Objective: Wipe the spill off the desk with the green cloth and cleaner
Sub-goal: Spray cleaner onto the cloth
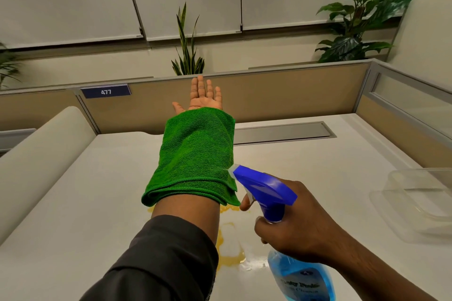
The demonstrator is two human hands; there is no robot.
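A folded green cloth point(195, 154) lies draped over my outstretched left forearm. My left hand point(200, 95) is held palm up with fingers spread, holding nothing. My right hand point(291, 225) grips the neck of a spray bottle point(303, 278) of blue cleaner, one finger on the trigger. Its blue nozzle point(259, 183) points at the cloth's near right corner. A yellow-orange spill point(228, 247) spreads on the white desk point(85, 215) beneath my left arm, partly hidden by it.
A clear plastic container point(415, 203) sits on the desk at the right. A grey cable hatch point(283, 132) is set in the desk's back. Tan partition walls point(281, 95) bound the back and right. Plants stand behind the partition.
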